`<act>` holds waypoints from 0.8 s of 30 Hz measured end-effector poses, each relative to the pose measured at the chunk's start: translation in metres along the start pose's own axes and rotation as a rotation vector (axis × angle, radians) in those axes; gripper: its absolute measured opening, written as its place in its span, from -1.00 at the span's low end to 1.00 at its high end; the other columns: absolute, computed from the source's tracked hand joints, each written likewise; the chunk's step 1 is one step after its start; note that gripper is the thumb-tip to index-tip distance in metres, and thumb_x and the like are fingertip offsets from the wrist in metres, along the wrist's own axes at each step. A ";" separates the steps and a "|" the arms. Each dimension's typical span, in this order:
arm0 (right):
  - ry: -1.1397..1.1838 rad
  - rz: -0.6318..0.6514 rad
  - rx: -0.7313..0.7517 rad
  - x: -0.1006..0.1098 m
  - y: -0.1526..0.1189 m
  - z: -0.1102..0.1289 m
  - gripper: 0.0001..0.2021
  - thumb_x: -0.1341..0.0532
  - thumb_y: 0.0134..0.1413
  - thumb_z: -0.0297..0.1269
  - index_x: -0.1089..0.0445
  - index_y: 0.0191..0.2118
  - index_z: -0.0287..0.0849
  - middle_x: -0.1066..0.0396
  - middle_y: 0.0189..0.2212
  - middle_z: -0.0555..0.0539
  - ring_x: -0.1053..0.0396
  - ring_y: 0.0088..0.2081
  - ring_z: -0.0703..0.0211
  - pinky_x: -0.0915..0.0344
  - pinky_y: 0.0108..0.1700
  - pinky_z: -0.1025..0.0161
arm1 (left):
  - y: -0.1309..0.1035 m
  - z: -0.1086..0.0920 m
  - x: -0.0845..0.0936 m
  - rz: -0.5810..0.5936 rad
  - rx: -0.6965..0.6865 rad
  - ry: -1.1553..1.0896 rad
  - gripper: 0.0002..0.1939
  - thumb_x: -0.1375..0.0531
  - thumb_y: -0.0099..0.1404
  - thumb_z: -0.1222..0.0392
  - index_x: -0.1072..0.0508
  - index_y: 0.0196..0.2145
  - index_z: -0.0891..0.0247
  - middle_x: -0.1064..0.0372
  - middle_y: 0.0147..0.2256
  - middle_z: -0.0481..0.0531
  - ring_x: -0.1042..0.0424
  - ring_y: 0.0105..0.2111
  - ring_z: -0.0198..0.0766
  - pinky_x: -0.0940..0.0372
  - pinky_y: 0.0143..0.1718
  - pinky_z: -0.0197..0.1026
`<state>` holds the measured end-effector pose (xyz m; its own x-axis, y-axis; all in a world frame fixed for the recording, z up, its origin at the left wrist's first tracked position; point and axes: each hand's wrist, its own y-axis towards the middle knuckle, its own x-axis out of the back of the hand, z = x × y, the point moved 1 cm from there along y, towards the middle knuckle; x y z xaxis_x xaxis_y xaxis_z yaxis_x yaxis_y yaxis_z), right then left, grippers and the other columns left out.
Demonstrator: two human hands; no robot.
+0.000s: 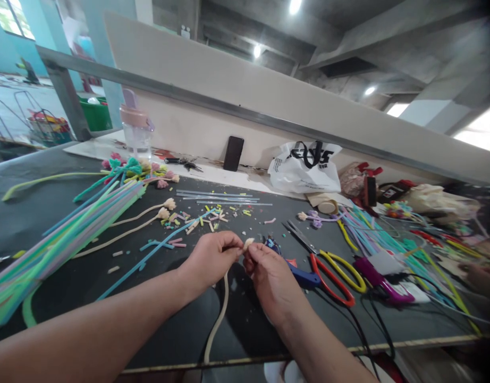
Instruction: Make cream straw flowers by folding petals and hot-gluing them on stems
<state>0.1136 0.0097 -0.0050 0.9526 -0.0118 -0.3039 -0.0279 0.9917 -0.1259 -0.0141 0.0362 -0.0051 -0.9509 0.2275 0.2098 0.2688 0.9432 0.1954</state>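
Note:
My left hand (213,259) and my right hand (267,274) meet above the dark table, fingertips pinched on the end of a cream fuzzy stem (226,306). A pale tuft shows between the fingertips, and the stem's tail hangs down to the table's front edge. Two similar cream stems with flower-like tips (149,214) lie to the left. Cut pieces in several colours (217,215) are scattered beyond my hands. Right of my right hand lie a blue-handled tool (304,276) and scissors with red and yellow handles (332,276).
A bundle of coloured stems (77,234) covers the left side. Clear sticks (229,198), a phone (233,153), a bottle (136,127) and a white bag (304,170) stand or lie farther back. A purple glue gun (384,282) with black cables is at right.

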 end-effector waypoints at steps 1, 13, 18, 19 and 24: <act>-0.014 0.002 -0.010 0.000 0.000 0.001 -0.79 -0.27 -0.17 -0.18 -0.29 -0.54 -0.19 -0.18 -0.60 0.08 -0.09 -0.53 0.30 -0.04 -0.45 0.33 | 0.000 0.000 0.000 -0.008 -0.034 0.042 -0.88 -0.10 0.09 0.27 -0.42 -0.52 0.28 -0.31 -0.56 -0.09 -0.26 -0.50 -0.37 -0.15 -0.44 -0.37; -0.591 -0.138 0.286 0.016 0.001 0.025 -0.83 -0.22 -0.07 -0.18 -0.35 -0.42 -0.20 -0.27 -0.55 0.06 -0.15 -0.49 0.29 -0.08 -0.44 0.36 | 0.001 0.003 0.001 -0.008 0.049 0.085 -0.87 -0.08 0.07 0.26 -0.41 -0.52 0.29 -0.23 -0.62 -0.14 -0.15 -0.60 -0.42 -0.06 -0.56 -0.38; -0.953 -0.189 0.475 0.011 -0.002 0.032 -0.79 -0.14 -0.01 -0.18 -0.36 -0.49 -0.20 -0.31 -0.59 0.03 -0.20 -0.51 0.26 -0.13 -0.44 0.35 | -0.001 -0.001 -0.001 0.007 0.024 0.140 -0.87 -0.08 0.08 0.28 -0.43 -0.52 0.29 -0.27 -0.59 -0.11 -0.21 -0.54 -0.39 -0.10 -0.49 -0.37; -0.969 -0.189 0.478 0.011 -0.001 0.032 -0.79 -0.14 0.00 -0.18 -0.36 -0.50 -0.20 -0.30 -0.60 0.04 -0.19 -0.53 0.26 -0.12 -0.45 0.36 | -0.001 -0.002 -0.001 0.011 0.024 0.147 -0.87 -0.08 0.08 0.29 -0.43 -0.52 0.29 -0.28 -0.59 -0.11 -0.21 -0.54 -0.39 -0.10 -0.48 -0.36; -0.954 -0.186 0.388 0.015 0.003 0.029 -0.75 -0.12 0.00 -0.15 -0.39 -0.49 -0.21 -0.28 -0.63 0.05 -0.19 -0.54 0.27 -0.10 -0.48 0.37 | -0.001 -0.002 -0.001 0.018 -0.003 0.173 -0.87 -0.09 0.08 0.31 -0.42 -0.52 0.29 -0.30 -0.57 -0.10 -0.24 -0.51 -0.38 -0.11 -0.45 -0.36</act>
<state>0.1364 0.0164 0.0175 0.7801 -0.2298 0.5819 0.0821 0.9597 0.2689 -0.0134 0.0342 -0.0038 -0.9054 0.1989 0.3752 0.2862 0.9384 0.1933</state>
